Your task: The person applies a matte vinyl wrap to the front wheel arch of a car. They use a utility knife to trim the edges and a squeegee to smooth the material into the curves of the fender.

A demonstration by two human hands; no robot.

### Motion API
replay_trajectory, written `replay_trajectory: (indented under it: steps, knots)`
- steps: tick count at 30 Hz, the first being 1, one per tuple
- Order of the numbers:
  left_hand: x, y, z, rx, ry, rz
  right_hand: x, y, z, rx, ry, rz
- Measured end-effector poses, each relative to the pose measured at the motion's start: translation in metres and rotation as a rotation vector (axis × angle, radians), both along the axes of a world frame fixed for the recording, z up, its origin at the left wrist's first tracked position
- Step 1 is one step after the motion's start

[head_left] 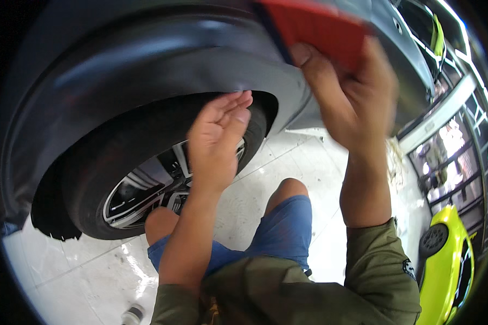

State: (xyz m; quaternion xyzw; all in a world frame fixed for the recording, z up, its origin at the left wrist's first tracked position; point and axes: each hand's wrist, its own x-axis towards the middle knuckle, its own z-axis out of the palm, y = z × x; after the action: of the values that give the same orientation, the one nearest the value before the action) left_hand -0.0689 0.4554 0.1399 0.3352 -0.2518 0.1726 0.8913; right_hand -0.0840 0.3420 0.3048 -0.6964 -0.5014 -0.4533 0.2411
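The person stood bent over the wheel arch of a dark grey car, both arms stretched up toward the grey body panel (200,59). The right hand (352,100) gripped a flat red tool (322,30), pinched between the thumb on its near face and the fingers wrapped about its far side. That tool was held up in front of the panel, above and to the right of the arch, its dark edge turned to the left; the hand and tool were blurred, and I could not tell whether the edge touched the surface.

The left hand (219,138) was lower, at the lip of the arch, its fingers drawn together and slightly bent with the thumb lying near them. The fingertips came right up to the lip, though whether they pressed on it or pinched anything there I could not tell. Just behind that hand was the black tyre (87,200), around a wheel rim (141,189) of black and silver spokes.

The person wore an olive shirt (276,292) and blue shorts (284,227). Pale tiles covered the floor (87,276), and well off to the right was a yellow-green car (439,276).
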Motion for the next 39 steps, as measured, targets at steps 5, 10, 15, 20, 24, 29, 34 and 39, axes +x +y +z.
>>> replay_trajectory:
  steps: [5,10,15,20,24,29,34,39]
  knots:
    - [0.06,-0.084,-0.035,0.385,0.181,0.116,0.063,-0.146,-0.104,0.375,0.436,-0.469]
    - [0.114,-0.141,-0.085,0.609,0.287,0.148,0.117,-0.201,-0.2,0.521,0.545,-0.484]
    - [0.137,-0.159,-0.101,0.676,0.427,0.156,0.167,-0.215,-0.233,0.427,0.298,-0.432]
    - [0.144,-0.177,-0.116,0.709,0.323,0.308,0.191,-0.225,-0.29,0.433,0.202,-0.545]
    - [0.153,-0.199,-0.136,0.688,0.291,0.372,0.206,-0.231,-0.342,0.531,0.226,-0.607]
    - [0.157,-0.204,-0.163,0.767,0.279,0.416,0.185,-0.242,-0.356,1.133,0.747,-0.509]
    - [0.155,-0.219,-0.201,0.873,0.381,0.354,0.184,-0.239,-0.413,1.352,0.88,-0.587]
    - [0.164,-0.229,-0.231,0.859,0.383,0.344,0.192,-0.234,-0.427,1.35,1.04,-0.446]
